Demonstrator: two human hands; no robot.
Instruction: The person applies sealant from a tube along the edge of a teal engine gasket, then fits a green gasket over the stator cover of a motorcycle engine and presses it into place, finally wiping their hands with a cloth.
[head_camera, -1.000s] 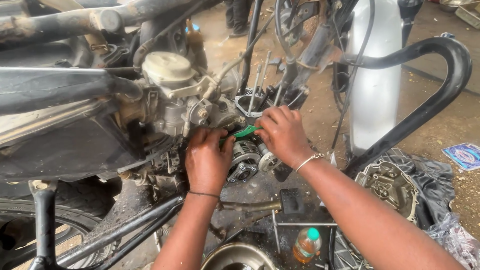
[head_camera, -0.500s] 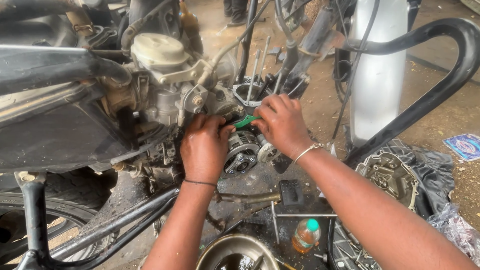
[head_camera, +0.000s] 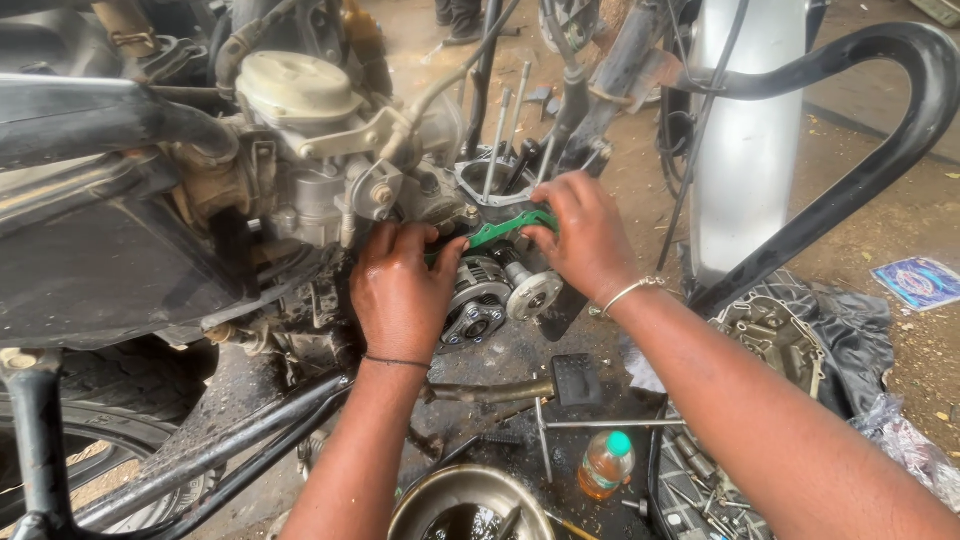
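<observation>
Dusty workshop floor; left hand (head_camera: 400, 295), right hand (head_camera: 585, 240) both pinching flat green gasket (head_camera: 505, 228).

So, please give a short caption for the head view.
Two hands, left and right, hold a green strip against a motorcycle engine.

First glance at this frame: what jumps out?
Dead centre, the left hand and right hand both hold a bright green gasket against the stripped engine of a motorcycle. Upper left, a pale carburettor stands out from the grime. Bottom centre, a small orange bottle with a green cap lies beside a metal bowl.
</observation>
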